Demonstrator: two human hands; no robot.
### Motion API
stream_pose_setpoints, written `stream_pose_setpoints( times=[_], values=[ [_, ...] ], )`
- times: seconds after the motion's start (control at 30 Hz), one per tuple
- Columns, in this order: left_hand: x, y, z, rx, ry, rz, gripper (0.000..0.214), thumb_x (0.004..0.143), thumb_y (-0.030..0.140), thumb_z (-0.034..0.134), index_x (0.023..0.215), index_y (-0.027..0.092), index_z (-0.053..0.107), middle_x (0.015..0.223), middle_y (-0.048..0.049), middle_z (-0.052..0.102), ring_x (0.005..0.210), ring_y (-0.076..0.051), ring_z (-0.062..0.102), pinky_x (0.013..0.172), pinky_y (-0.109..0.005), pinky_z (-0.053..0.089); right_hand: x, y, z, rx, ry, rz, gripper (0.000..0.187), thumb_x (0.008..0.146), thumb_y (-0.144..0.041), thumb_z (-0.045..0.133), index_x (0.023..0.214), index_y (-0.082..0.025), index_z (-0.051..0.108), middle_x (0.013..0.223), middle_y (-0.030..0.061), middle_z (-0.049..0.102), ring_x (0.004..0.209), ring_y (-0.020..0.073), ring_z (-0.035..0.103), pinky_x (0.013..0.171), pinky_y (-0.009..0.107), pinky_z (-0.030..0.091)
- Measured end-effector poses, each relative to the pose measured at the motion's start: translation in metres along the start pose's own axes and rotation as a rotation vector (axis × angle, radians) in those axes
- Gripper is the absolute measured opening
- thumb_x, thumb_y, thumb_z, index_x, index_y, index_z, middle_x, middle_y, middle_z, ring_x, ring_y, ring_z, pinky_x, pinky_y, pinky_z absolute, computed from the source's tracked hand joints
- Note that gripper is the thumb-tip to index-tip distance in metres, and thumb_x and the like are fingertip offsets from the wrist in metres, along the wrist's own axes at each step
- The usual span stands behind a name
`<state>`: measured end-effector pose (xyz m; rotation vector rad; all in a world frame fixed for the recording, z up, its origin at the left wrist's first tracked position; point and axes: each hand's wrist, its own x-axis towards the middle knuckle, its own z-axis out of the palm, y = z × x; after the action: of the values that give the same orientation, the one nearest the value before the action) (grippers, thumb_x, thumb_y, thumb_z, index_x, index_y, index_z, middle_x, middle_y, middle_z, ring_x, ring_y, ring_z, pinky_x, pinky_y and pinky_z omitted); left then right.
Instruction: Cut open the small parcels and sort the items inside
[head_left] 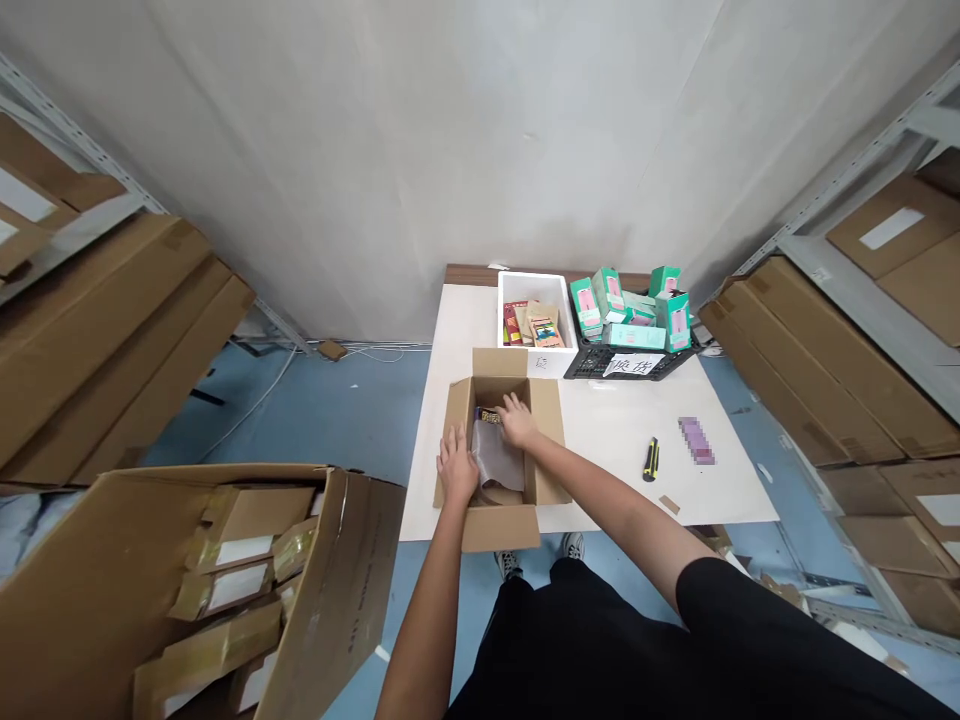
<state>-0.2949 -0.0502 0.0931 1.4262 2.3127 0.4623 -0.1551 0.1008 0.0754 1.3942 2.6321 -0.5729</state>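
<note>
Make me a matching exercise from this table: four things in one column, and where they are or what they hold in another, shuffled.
1 cardboard box
2 white foam box
3 black crate
4 utility knife

A lies on the bare table
B holds teal boxes
C left hand and right hand reach into it
D holds colourful packets

Pairs: 1-C, 2-D, 3-B, 4-A

A white table (622, 420) bears an open cardboard box (551, 410), foam bin (553, 362), black crate (582, 366), cutter (651, 458) and pink packet (696, 440).
</note>
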Motion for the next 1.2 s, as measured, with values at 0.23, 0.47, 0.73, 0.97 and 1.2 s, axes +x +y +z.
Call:
stream_pose_setpoints(
  times=[0.23,0.47,0.73,0.97,1.2],
  values=[
    [-0.006,0.002,0.003,0.058,0.017,-0.014,0.08,0.096,0.013,0.044,0.172,0.029,0.021,0.176,-0.0065,0.029,0.162,-0.036,0.026,0.127,-0.059,0.033,0.038,-0.014,0.039,0.071,-0.463,0.301,0.153,0.058,-0.039,0.103,0.172,-0.035,0.002,0.179,0.0177,-0.004,0.164,0.0442,0.003,0.126,0.061,0.026],
    [-0.007,-0.004,0.01,0.073,0.027,-0.019,0.089,0.091,0.007,0.046,0.172,0.03,0.018,0.176,-0.0046,0.029,0.162,-0.033,0.027,0.128,-0.054,0.035,0.095,-0.012,0.063,0.047,-0.523,0.319,0.164,0.044,-0.029,0.105,0.173,-0.029,0.004,0.177,0.0235,0.008,0.164,0.0428,0.011,0.127,0.055,0.027],
    [-0.01,-0.001,0.017,-0.036,0.022,-0.008,0.086,0.094,0.01,0.047,0.172,0.029,0.018,0.177,-0.0071,0.027,0.164,-0.036,0.02,0.13,-0.06,0.029,0.111,0.005,0.064,0.054,-0.474,0.162,0.11,0.06,-0.016,0.094,0.157,-0.02,0.043,0.15,0.0212,0.062,0.136,0.035,0.062,0.104,0.038,0.052],
    [-0.005,-0.005,0.022,-0.071,0.026,-0.031,0.092,0.089,0.006,0.051,0.172,0.027,0.019,0.177,-0.0098,0.024,0.165,-0.037,0.015,0.13,-0.061,0.027,0.094,-0.01,0.027,-0.083,-0.354,-0.007,0.085,0.062,-0.02,0.095,0.14,-0.024,0.062,0.142,0.0156,0.069,0.131,0.0364,0.064,0.111,0.044,0.047],
    [0.005,-0.012,0.025,-0.214,0.014,0.044,0.096,0.085,0.005,0.05,0.172,0.023,0.014,0.175,-0.013,0.03,0.164,-0.029,0.023,0.131,-0.055,0.029,0.049,-0.021,-0.057,-0.133,-0.35,-0.388,0.035,0.071,-0.013,0.084,0.104,-0.022,0.077,0.111,0.0067,0.08,0.103,0.0266,0.073,0.082,0.027,0.048]
  ],
)
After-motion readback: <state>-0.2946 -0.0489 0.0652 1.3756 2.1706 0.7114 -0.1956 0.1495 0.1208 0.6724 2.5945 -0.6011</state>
